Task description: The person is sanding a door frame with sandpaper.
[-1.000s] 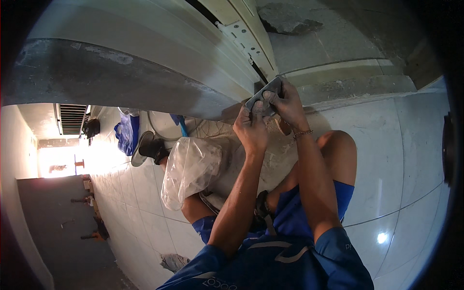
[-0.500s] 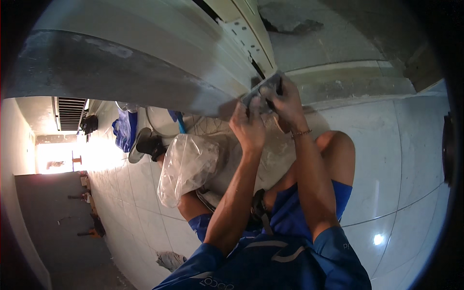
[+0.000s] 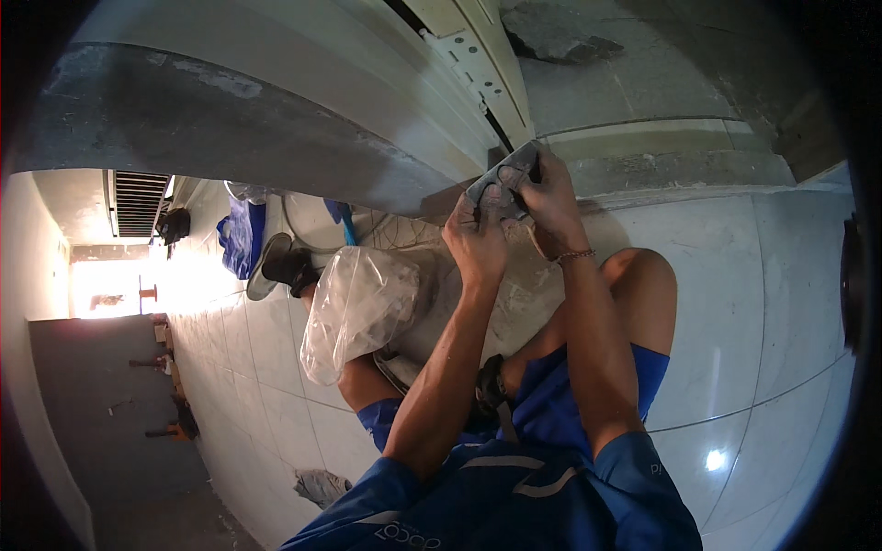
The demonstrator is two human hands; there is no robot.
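My left hand and my right hand both grip a flat grey piece, with thumbs on its near face. Its kind is hard to make out. Grey dust coats the fingers. The piece sits at the foot of a cream door frame, where the frame meets the grey threshold; whether it touches cannot be told. Higher on the frame is a white hinge plate with holes. Below my left hand, beside its forearm, a clear plastic bag lies over my leg and the floor.
A grey wall base runs along the left. White floor tiles spread to the right. A blue bag, cables and another person's shoe are at the far left. A crumpled cloth lies near my left side.
The view has shifted a little. Both hands still hold the grey piece at the frame's foot, and it now shows slightly more of its face.
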